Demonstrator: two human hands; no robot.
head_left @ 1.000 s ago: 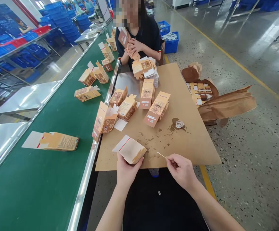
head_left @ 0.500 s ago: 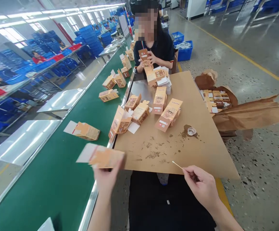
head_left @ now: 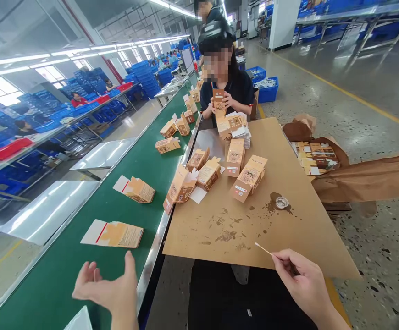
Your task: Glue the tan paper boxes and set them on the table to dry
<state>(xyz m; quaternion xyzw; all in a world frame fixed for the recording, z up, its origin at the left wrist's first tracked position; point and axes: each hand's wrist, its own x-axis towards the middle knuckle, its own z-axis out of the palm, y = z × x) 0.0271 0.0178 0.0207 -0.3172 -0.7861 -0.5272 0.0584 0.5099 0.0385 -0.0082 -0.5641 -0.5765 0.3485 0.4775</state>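
Note:
My left hand is over the green conveyor belt, thumb and fingers spread with nothing between them. Just beyond its fingertips an orange-and-brown carton lies on the belt, its white flap and red stripe to the left. My right hand pinches a cotton swab near the front edge of the brown cardboard sheet. The swab's white tip points up and left. Farther off on the sheet is a small clear dish amid dark wet spots.
Several cartons stand on the sheet's far left. Another carton lies farther along the belt. Opposite, a person holds a carton behind stacked flat cartons. A torn paper sack with cartons lies right. A metal rail borders the belt.
My left hand has let go of the carton, which now lies on the belt, and has drawn back toward me with fingers spread. My right hand still holds the cotton swab. The view has tilted up.

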